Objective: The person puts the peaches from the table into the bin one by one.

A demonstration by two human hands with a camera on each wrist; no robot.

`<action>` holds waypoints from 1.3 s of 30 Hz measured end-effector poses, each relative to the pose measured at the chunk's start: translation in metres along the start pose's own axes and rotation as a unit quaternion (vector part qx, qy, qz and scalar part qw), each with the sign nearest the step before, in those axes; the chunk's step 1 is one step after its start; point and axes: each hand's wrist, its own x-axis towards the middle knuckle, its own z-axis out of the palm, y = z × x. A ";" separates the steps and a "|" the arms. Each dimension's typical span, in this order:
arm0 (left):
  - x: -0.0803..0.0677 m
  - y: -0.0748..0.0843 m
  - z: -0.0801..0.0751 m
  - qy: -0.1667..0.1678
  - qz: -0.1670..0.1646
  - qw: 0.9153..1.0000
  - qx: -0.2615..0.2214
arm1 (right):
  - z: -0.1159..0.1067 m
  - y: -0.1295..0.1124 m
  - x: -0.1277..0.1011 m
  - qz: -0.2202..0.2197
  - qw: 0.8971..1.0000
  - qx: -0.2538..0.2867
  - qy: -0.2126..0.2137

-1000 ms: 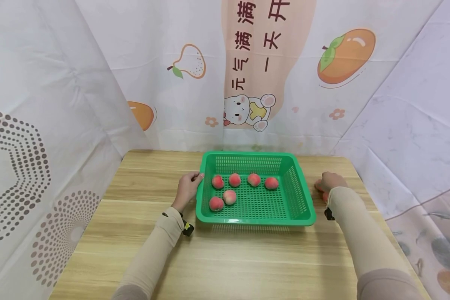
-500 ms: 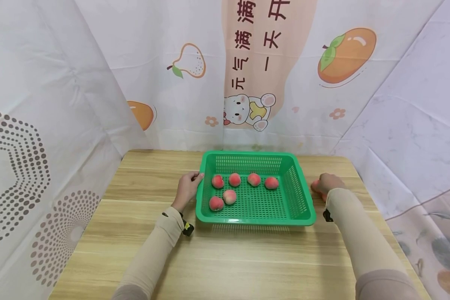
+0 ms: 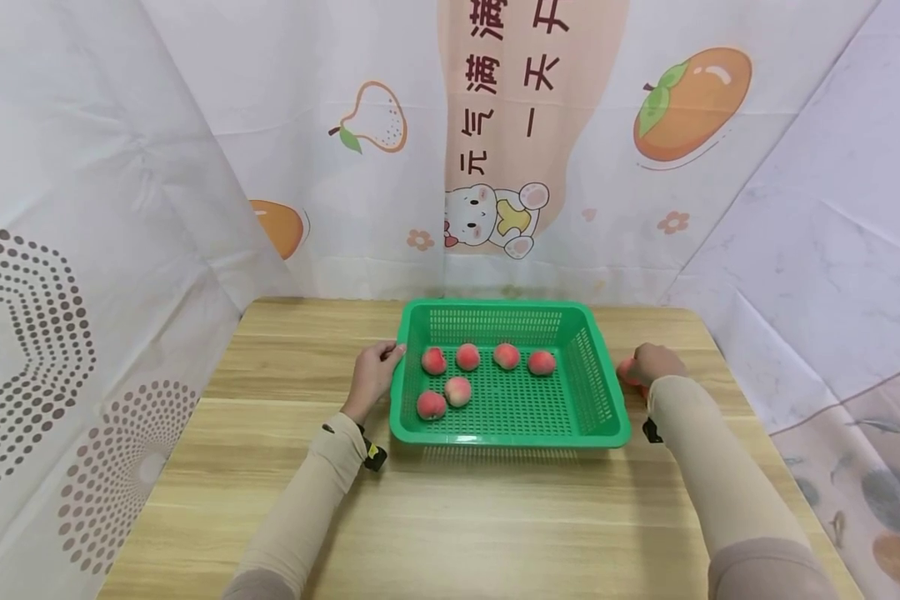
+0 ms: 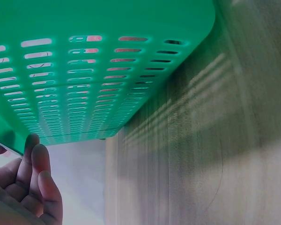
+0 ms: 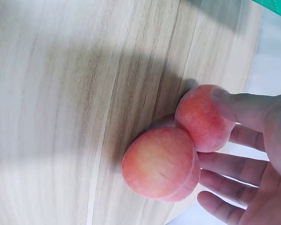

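Observation:
A green plastic basket [image 3: 506, 440] stands on the table with several peaches [image 3: 431, 405] spread over its left and far parts. My left hand [image 3: 372, 379] holds the basket's left rim, its fingers reaching under the edge in the left wrist view. To the right of the basket, my right hand [image 3: 658, 364] pinches a peach [image 5: 203, 117] between thumb and fingers. Against that fruit lies a second peach [image 5: 159, 164], touching a fingertip, low over the wooden surface. The head view mostly hides this pair behind the right hand.
The wooden table [image 3: 450, 525] extends in front of the basket and to both sides. Behind it hangs a white curtain [image 3: 330, 192] printed with fruit, and similar cloths close off the left and right.
My right hand has shifted slightly left, nearer the basket, together with the peaches beside it. The left hand keeps its place on the rim. The head view has tilted slightly.

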 end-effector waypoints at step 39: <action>0.000 0.002 0.000 0.004 0.001 1.000 -0.001 | 0.002 -0.006 0.002 0.007 1.000 -0.017 0.004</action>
